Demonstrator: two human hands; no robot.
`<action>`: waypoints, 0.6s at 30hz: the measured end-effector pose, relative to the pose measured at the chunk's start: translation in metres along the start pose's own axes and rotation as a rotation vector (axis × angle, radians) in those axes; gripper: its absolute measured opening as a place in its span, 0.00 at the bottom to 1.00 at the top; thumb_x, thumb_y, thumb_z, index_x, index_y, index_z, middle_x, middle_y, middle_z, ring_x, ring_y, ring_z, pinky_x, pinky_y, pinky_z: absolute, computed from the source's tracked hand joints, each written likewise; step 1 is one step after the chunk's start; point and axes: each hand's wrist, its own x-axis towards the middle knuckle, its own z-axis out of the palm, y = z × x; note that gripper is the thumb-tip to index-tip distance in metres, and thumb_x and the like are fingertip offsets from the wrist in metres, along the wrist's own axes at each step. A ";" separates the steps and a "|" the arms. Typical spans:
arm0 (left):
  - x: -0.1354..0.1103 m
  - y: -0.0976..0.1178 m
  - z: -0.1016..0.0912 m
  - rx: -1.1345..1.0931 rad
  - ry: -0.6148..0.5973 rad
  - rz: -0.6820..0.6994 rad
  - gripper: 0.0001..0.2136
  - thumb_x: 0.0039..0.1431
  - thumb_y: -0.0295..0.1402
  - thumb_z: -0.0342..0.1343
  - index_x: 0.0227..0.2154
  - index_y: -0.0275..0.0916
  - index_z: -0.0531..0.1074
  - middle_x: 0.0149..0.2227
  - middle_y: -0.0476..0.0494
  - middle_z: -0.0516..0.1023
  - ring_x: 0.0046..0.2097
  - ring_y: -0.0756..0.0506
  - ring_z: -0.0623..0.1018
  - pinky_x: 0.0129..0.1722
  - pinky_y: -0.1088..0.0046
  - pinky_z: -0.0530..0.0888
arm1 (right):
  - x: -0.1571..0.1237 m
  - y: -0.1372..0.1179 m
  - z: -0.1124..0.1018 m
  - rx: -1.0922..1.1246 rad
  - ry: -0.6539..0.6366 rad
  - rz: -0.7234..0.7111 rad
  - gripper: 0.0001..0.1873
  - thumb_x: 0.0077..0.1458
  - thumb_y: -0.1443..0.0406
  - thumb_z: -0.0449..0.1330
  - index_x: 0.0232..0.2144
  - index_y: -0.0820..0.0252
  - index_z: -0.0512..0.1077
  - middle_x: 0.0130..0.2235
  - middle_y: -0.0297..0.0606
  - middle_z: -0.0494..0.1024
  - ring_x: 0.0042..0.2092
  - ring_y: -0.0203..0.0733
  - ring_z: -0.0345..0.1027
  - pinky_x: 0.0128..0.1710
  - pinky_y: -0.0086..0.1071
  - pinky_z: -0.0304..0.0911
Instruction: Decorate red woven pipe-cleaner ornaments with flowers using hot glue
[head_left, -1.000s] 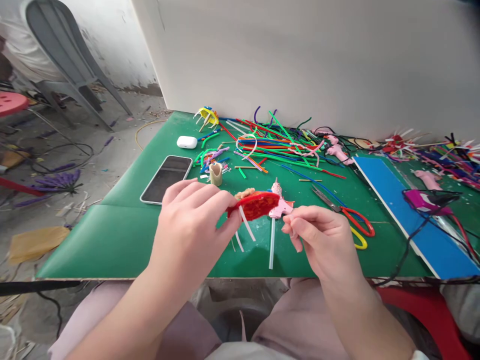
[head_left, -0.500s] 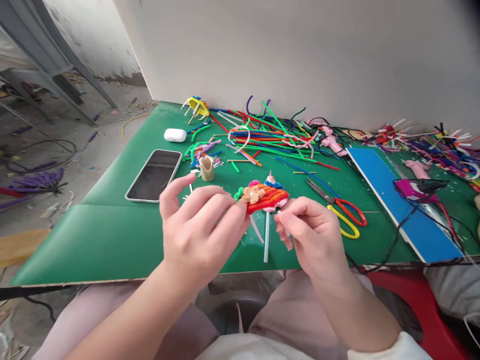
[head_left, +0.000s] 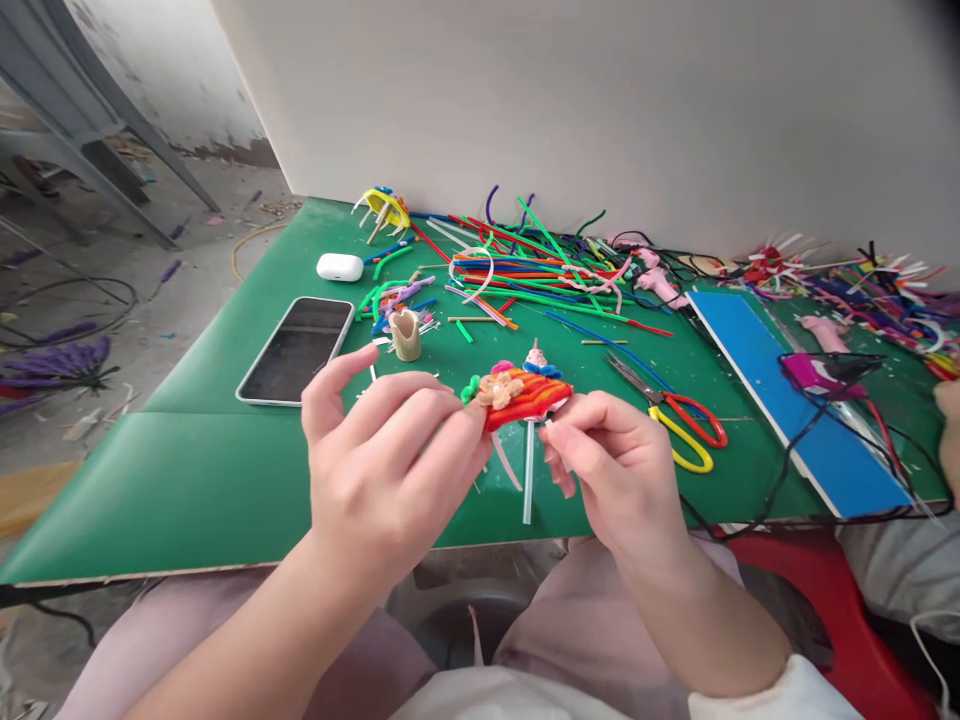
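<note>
1. No text, label, brand, number or sign can be read anywhere.
2. Well to the right of the right fingers, the magenta tool bears a pale patch; any marking there is too small to make out.
3. Beyond and left of the left fingers, the phone shows a dark screen, nothing legible on it.

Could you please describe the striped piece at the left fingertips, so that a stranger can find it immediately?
Start at the green table and look to its near side, where the left hand reaches in. At its fingertips is the striped piece. Unlike the yellow domed piece at the far edge, this one is red and orange, with a beige flower.
</note>
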 end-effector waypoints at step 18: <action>0.003 0.002 0.001 -0.031 0.112 0.006 0.04 0.50 0.27 0.56 0.26 0.44 0.67 0.23 0.53 0.74 0.31 0.46 0.76 0.48 0.54 0.65 | -0.001 0.001 0.000 -0.011 0.003 -0.017 0.08 0.49 0.64 0.62 0.21 0.58 0.69 0.19 0.27 0.67 0.19 0.27 0.57 0.15 0.21 0.53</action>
